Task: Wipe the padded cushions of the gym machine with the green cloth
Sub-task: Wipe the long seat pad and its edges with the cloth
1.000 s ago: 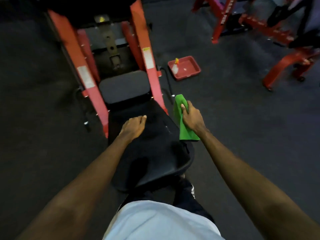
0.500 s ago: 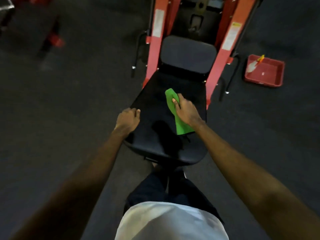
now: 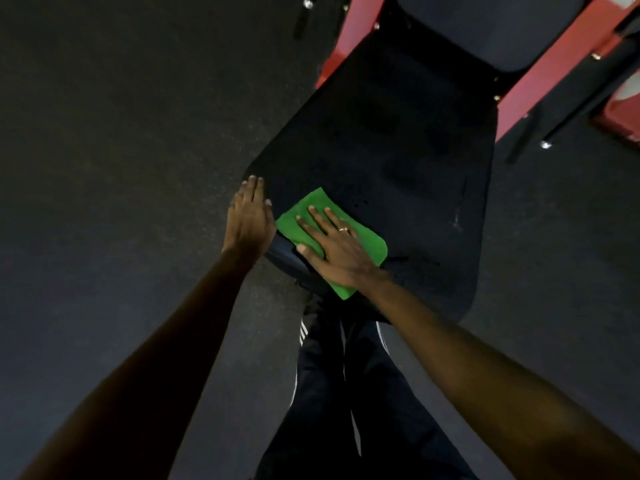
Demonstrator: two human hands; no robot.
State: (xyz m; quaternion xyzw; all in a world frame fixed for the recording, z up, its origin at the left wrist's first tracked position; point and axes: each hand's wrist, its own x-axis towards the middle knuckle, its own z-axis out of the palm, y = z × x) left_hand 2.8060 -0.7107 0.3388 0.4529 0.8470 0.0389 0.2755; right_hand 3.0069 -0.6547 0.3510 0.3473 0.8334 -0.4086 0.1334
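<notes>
The green cloth lies flat on the near left corner of the large black cushion, pinned under the right hand. That hand's grip is spread: fingers straight and fanned, palm pressing down, nothing pinched. The left hand rests with straight fingers against the cushion's left edge, just beside the cloth, and seems to be steadying the pad. To wipe well from here, the palm should stay flat so the whole cloth bears on the vinyl. Strokes should run in overlapping lanes from this corner across to the right edge and up toward the smaller grey cushion. The rounded front lip deserves its own pass, since the cloth already hangs slightly over it. A bunched cloth would skip patches, so it is worth refolding if it creeps out from under the fingers. Much is hard to read. The cushion is so dark that wet and dry areas cannot be told apart, beyond a few faint specks and a pale scuff near its right side. The grey cushion and the red frame are cut off at the top, and a red object at the right edge is too cropped to name.
</notes>
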